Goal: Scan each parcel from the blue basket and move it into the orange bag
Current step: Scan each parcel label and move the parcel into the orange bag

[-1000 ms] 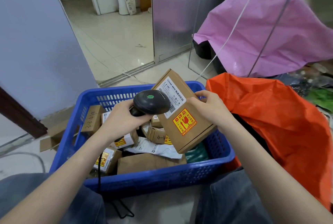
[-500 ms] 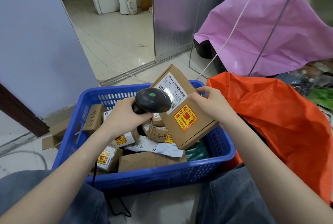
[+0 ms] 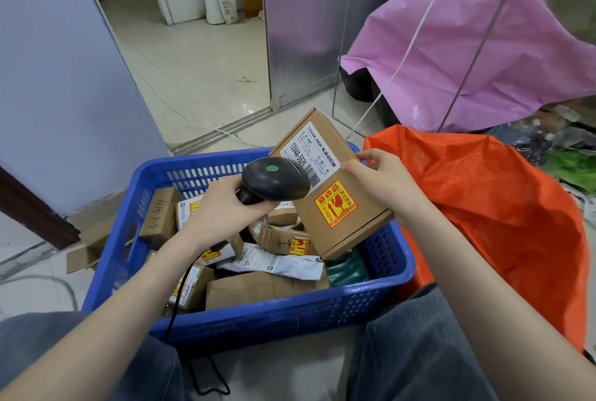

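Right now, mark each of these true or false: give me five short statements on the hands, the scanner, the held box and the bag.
1. The left hand grips the black scanner. True.
2. The right hand holds a white mailer. False: it holds a brown cardboard box with a white label and a yellow-and-red sticker.
3. The held box is above the blue basket. True.
4. The orange bag lies to the left of the basket. False: it lies to its right.
5. The basket holds no more parcels. False: several boxes and a white mailer lie in it.
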